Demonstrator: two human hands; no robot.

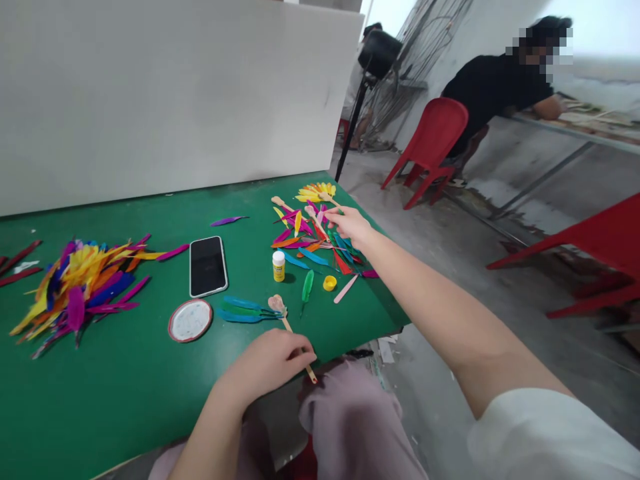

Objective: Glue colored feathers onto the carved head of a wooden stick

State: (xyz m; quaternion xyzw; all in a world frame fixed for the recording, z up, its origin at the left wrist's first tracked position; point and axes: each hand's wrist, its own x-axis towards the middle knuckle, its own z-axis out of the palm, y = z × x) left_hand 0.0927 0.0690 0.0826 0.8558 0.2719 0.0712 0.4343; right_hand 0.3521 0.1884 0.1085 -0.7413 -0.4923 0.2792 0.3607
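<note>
My left hand point(273, 363) rests at the near edge of the green table point(125, 393) and pinches the handle of a wooden spoon stick point(287, 325), whose round head carries blue feathers point(245, 310). My right hand point(350, 223) reaches out to a scatter of coloured feathers point(313, 240) near the table's right edge, fingertips touching a stick or feather there; I cannot tell whether it grips it. A small white glue bottle point(279, 266) stands open, with its yellow cap point(329, 283) lying apart. A green feather point(307, 287) lies between bottle and cap.
A black phone point(207, 265) lies face up mid-table, with a round white lid point(190, 320) in front of it. A big heap of feathers point(75, 283) sits at the left. A white board point(175, 93) backs the table. Another person point(500, 87) sits on a red chair point(433, 147) at right.
</note>
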